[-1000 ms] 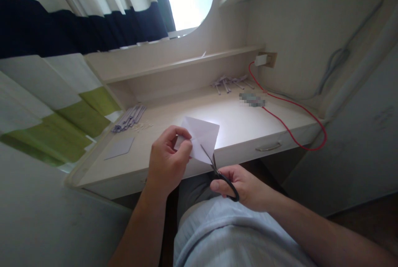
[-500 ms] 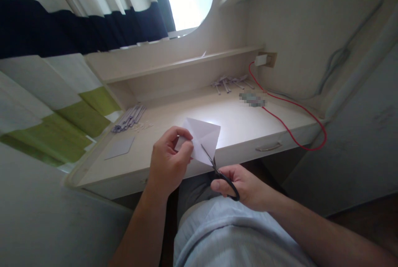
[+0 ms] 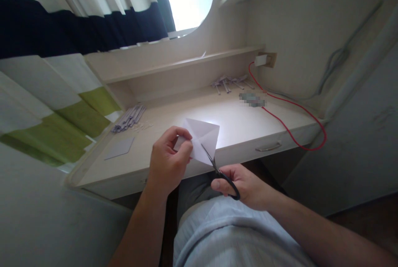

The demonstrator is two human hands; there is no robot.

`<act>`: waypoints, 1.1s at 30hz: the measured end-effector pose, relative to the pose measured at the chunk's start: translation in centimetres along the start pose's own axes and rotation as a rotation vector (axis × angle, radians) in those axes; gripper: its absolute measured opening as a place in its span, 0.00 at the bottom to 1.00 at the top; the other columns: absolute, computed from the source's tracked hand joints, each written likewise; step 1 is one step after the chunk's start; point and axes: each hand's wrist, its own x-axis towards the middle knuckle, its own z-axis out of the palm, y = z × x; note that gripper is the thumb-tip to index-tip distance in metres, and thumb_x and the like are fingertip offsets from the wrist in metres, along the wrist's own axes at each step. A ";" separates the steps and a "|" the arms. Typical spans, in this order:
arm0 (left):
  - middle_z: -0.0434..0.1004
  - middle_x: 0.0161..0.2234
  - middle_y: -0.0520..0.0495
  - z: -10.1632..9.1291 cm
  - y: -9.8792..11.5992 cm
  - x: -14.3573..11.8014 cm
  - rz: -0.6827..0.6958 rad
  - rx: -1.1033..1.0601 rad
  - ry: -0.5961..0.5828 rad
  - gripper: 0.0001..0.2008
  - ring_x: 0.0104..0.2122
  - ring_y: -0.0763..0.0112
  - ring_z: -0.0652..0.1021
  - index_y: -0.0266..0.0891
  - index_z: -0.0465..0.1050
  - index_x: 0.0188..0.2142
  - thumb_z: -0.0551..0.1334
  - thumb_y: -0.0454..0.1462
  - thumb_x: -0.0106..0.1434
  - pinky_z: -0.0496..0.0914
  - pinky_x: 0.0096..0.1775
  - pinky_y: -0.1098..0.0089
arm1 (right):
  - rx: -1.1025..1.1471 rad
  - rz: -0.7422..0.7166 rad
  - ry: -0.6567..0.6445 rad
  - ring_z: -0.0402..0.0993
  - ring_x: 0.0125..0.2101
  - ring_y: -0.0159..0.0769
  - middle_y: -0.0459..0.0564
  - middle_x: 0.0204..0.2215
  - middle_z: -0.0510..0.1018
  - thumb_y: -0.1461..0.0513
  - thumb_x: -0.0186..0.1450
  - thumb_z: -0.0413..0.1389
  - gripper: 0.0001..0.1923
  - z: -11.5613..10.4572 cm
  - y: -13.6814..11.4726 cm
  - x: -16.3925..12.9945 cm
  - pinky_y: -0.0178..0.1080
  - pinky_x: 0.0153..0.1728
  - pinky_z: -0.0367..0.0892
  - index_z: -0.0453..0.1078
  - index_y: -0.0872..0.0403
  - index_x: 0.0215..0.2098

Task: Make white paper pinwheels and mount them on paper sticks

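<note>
Fingers [image 3: 183, 151] pinched on paper [image 3: 203, 140], scissors [image 3: 217, 171] w/ right hand [image 3: 245, 186]

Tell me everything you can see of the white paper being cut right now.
The white paper is a thin, creased sheet, seemingly folded, showing an angular outline with fold lines meeting near its middle. It is held in the air above the near edge of the desk, tilted. The left hand pinches its left side between thumb and fingers. The black-handled scissors, held in the right hand, have their blades into its lower edge. Nothing else touches it.
</note>
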 end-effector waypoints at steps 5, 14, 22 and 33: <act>0.72 0.24 0.58 -0.1 -0.2 0.1 0.016 0.005 -0.006 0.02 0.17 0.76 0.74 0.40 0.75 0.32 0.63 0.33 0.59 0.68 0.19 0.77 | -0.009 -0.009 -0.007 0.49 0.21 0.26 0.38 0.19 0.60 0.44 0.59 0.69 0.27 -0.1 0.3 0.1 0.35 0.22 0.43 0.63 0.54 0.25; 0.72 0.28 0.55 0.0 -0.6 0.1 0.043 0.075 -0.027 0.03 0.23 0.75 0.73 0.41 0.76 0.34 0.65 0.34 0.60 0.68 0.23 0.76 | -0.018 0.009 0.021 0.51 0.20 0.26 0.39 0.18 0.62 0.43 0.57 0.70 0.28 0.1 -0.6 0.0 0.35 0.21 0.45 0.64 0.54 0.25; 0.72 0.27 0.55 -1.4 -2.1 1.6 0.028 0.140 0.115 0.05 0.23 0.74 0.71 0.39 0.77 0.34 0.67 0.36 0.57 0.65 0.24 0.75 | -0.066 0.045 0.000 0.51 0.20 0.25 0.38 0.17 0.61 0.47 0.55 0.72 0.26 -0.9 0.2 -0.2 0.34 0.22 0.46 0.64 0.54 0.23; 0.80 0.37 0.51 -1.4 -1.7 1.8 0.150 0.217 -0.496 0.13 0.35 0.69 0.77 0.43 0.78 0.43 0.61 0.30 0.60 0.69 0.35 0.72 | -0.160 -0.362 0.456 0.67 0.27 0.31 0.44 0.26 0.75 0.50 0.54 0.71 0.20 -5.4 -4.7 4.7 0.36 0.30 0.61 0.78 0.57 0.34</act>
